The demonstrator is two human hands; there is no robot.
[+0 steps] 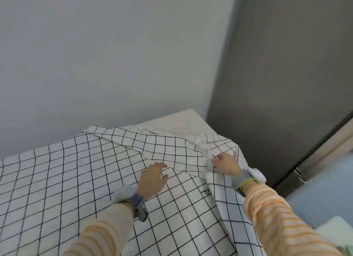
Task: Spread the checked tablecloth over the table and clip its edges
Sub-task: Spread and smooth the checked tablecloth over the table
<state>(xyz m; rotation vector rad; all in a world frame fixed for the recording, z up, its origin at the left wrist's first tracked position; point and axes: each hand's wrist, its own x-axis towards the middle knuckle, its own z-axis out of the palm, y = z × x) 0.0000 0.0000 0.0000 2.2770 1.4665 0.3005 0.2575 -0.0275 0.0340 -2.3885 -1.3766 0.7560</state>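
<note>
The left hand point(152, 179) lay flat and unclenched on the cloth point(76, 179); the right hand point(226, 163) pinched a bunched fold near the table point(183, 120)'s far right corner.

You have a single head-worn wide-angle view, looking forward and steeply down from close above the near edge of the table point(183, 120). It faces the far right corner, where the pale wall point(114, 55) meets a dark grey panel point(286, 74).
</note>
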